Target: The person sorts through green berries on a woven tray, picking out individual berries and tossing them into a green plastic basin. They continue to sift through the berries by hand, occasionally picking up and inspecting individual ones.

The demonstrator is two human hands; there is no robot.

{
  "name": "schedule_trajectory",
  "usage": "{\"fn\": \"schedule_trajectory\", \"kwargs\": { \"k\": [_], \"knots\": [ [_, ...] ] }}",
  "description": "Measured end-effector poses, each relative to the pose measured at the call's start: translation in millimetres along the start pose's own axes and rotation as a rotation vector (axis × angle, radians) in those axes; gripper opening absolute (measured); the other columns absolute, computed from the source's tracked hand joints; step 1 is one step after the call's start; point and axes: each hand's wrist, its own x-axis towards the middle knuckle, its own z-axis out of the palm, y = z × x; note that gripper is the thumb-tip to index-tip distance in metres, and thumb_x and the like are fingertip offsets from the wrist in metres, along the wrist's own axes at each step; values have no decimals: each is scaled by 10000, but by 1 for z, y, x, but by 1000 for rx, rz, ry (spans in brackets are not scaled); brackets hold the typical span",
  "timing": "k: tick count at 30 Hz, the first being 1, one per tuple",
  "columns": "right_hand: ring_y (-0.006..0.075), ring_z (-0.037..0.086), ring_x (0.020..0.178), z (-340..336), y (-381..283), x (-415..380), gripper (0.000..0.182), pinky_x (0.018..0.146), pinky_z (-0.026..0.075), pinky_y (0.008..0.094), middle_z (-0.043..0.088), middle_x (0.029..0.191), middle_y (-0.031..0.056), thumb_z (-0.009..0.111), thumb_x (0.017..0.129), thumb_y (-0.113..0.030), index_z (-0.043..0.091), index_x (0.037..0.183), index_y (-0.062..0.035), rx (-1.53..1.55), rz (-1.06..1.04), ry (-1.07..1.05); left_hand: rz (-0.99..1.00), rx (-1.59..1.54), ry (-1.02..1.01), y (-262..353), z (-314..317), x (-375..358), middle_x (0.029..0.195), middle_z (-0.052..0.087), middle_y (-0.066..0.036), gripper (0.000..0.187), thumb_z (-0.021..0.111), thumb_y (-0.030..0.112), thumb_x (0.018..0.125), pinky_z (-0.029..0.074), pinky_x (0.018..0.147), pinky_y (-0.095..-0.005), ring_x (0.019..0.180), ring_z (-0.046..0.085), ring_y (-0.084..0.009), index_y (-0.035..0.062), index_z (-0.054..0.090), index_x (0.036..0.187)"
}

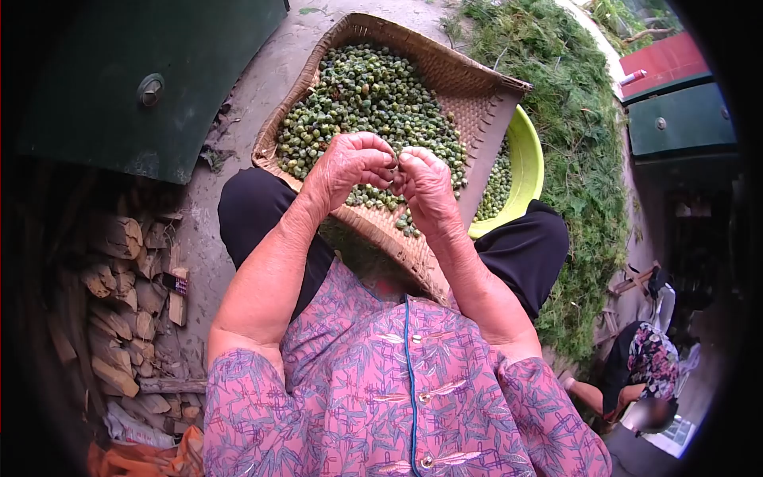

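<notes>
My left hand [358, 165] and my right hand [425, 183] meet fingertip to fingertip above a woven basket [457, 79]. Both are closed in a pinch. Between the fingertips is something small and dark, too hidden to name. Under the hands, the shallow basket holds a heap of small round green fruits [366, 99], some of them darker. The basket rests tilted by my knees. A lime-green basin [531, 163] stands beside it on the right, partly under the basket's edge, with more green fruits inside.
Cut green foliage [568, 151] covers the ground to the right. Stacked firewood [119, 302] lies at the left, below a dark green panel [151, 48]. Another person [648, 370] in a flowered top is at the lower right. Orange cloth [151, 459] lies at the lower left.
</notes>
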Motion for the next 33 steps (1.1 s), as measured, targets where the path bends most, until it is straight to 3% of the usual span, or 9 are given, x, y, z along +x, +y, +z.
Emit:
{"fn": "schedule_trajectory", "kwargs": {
  "k": [3, 5, 9, 14, 19, 27, 29, 33],
  "knots": [
    [62, 508, 552, -3, -1, 1, 113, 474, 428, 212, 569, 696, 3, 582, 875, -125, 593, 849, -16, -32, -29, 5, 26, -40, 42, 3, 9, -2, 815, 612, -70, 158, 607, 45, 803, 552, 640, -269, 692, 640, -163, -21, 586, 945],
    [47, 502, 564, -5, 0, 0, 95, 479, 420, 207, 564, 691, -2, 580, 866, -104, 590, 836, -15, -308, -140, 68, 71, -19, 136, 6, 15, -4, 797, 607, -48, 135, 629, 83, 817, 542, 618, -252, 648, 621, -135, 2, 596, 920],
    [47, 503, 610, -7, 8, 0, 80, 545, 429, 214, 561, 691, -13, 596, 828, -79, 598, 826, 1, -533, -249, 120, 38, 49, 113, 0, 7, 2, 775, 603, -23, 135, 647, 140, 837, 518, 574, -226, 621, 597, -99, 30, 607, 903],
    [52, 504, 607, -6, 7, -2, 80, 544, 427, 214, 555, 683, -4, 589, 830, -81, 598, 819, -3, -559, -248, 123, -2, 51, 79, -7, 2, 4, 739, 608, -14, 114, 628, 152, 865, 484, 522, -198, 607, 590, -79, 44, 611, 900],
    [67, 517, 551, -2, 4, -3, 88, 488, 440, 209, 570, 684, 6, 585, 864, -113, 583, 828, -32, -7, 51, -32, -43, -146, 23, -11, -1, 5, 782, 613, -35, 112, 575, 93, 892, 493, 550, -223, 626, 584, -98, 29, 588, 982],
    [102, 557, 618, -11, 4, -3, 75, 546, 474, 242, 569, 711, 17, 578, 866, -112, 574, 877, -38, 276, 195, -164, -49, -343, -30, -10, -8, 8, 798, 619, -60, 106, 569, 49, 880, 530, 592, -247, 670, 612, -130, 11, 582, 978],
    [110, 556, 608, -12, 2, -8, 83, 541, 469, 247, 557, 698, 14, 586, 860, -113, 573, 886, -36, 185, 186, -177, -25, -236, 87, -9, -5, 7, 813, 609, -65, 123, 562, 44, 876, 540, 629, -270, 692, 609, -145, 8, 572, 993],
    [76, 532, 614, -16, -9, -27, 94, 567, 436, 228, 547, 703, -9, 587, 850, -139, 572, 854, -46, -580, 229, -362, 51, -243, 166, -10, -4, 10, 883, 590, -104, 211, 533, 1, 821, 561, 701, -330, 761, 621, -199, -10, 535, 1031]
  ]
}}
